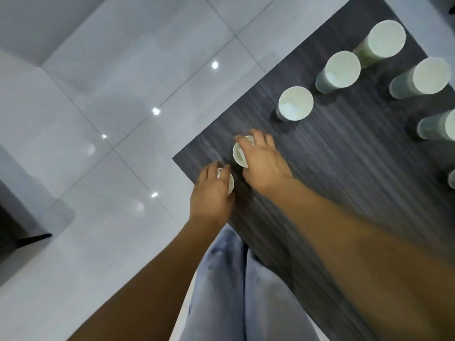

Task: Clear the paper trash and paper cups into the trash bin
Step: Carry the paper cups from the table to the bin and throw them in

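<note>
Two cups: mid-frame, at the desk (344, 168) corner.
Left hand (211, 193): fingers curled over near cup (230, 180).
Right hand (263, 166): fingers curled around far cup (239, 153).

arms (157, 274) — bare to the frame edge, no sleeves | hands (211, 193) — bare, no gloves, rings or watch showing | legs — light blue faded jeans (221, 291), soft creases at the thighs

Dim, motion-blurred wide-angle view; ceiling lights glare on the glossy floor (98, 107).
</note>
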Available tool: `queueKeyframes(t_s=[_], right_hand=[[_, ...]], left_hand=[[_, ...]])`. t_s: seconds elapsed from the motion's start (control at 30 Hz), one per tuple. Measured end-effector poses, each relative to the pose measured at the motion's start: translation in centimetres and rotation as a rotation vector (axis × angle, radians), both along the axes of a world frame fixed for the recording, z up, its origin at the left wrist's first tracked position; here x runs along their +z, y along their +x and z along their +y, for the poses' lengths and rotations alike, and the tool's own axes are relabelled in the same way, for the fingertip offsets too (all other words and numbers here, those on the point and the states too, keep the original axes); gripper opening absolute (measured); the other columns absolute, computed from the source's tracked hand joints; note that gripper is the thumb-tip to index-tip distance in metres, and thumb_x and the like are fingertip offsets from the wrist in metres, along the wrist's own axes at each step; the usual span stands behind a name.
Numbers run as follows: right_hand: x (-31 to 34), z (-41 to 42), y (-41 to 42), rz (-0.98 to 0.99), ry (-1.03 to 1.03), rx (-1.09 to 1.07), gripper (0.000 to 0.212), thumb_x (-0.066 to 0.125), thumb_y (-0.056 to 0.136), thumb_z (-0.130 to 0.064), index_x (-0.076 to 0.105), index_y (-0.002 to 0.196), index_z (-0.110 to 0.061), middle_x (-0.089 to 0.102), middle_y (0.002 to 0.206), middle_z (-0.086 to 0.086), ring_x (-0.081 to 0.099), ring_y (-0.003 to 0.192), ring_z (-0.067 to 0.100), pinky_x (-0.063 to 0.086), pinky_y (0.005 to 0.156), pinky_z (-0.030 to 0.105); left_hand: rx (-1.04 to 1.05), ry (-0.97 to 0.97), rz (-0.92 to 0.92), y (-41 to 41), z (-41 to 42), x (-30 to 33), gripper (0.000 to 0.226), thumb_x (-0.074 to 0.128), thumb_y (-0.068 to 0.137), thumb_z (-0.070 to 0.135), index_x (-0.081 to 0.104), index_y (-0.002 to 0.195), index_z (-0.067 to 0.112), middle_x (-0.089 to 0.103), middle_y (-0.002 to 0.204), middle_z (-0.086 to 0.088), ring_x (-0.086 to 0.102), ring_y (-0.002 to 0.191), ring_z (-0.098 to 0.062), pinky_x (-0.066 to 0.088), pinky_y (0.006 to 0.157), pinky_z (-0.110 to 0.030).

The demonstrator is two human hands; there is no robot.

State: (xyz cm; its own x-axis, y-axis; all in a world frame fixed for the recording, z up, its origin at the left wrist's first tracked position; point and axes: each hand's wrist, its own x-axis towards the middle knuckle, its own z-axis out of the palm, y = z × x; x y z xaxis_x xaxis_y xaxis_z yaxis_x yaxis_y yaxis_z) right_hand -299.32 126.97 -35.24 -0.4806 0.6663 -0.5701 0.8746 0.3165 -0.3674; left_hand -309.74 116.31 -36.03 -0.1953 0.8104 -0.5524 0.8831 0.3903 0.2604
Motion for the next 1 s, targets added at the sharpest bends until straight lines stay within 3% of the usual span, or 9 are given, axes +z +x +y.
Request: queueKeyframes(t_s=[0.2,0.43,0.7,1.0], right_hand=[[2.5,-3.4,2.2,-0.027,-0.090,-0.111,0.069,0.066,0.084,-0.012,0.030,0.142,-0.027,0.029,0.142,0.004,0.030,0.130,0.026,0.050,0.094,0.040],[10.9,-6.8,4.3,-0.018,-0.087,-0.313,0.066,0.061,0.085,-0.011,0.032,0.142,-0.027,0.029,0.142,0.001,0.032,0.127,0.026,0.048,0.093,0.041],[19.8,-11.8,5.4,0.005,0.024,-0.653,0.058,0.062,0.086,-0.013,0.038,0.138,-0.019,0.032,0.144,-0.001,0.034,0.127,0.026,0.043,0.100,0.040],[26.1,-23.6,6.6,-0.024,0.042,-1.056,0.051,0.063,0.087,-0.020,0.040,0.132,-0.018,0.039,0.137,0.000,0.040,0.120,0.028,0.044,0.093,0.037]], left_hand=[[-0.073,-0.045,0.014,-0.4,-0.7,2.6,0.064,0.058,0.091,0.039,0.027,0.145,0.026,0.028,0.153,0.001,0.029,0.138,-0.022,0.033,0.112,-0.034],[-0.276,-0.054,-0.014,-1.0,0.0,9.7,0.069,0.063,0.088,0.035,0.028,0.146,0.024,0.028,0.153,0.000,0.028,0.138,-0.021,0.035,0.109,-0.032],[-0.602,0.006,-0.035,0.0,0.6,18.1,0.068,0.064,0.087,0.031,0.029,0.145,0.023,0.030,0.151,-0.003,0.029,0.137,-0.024,0.037,0.108,-0.035],[-1.088,-0.014,-0.070,4.1,-3.7,26.2,0.067,0.061,0.086,0.019,0.030,0.145,0.021,0.032,0.147,-0.001,0.028,0.134,-0.022,0.043,0.101,-0.039]])
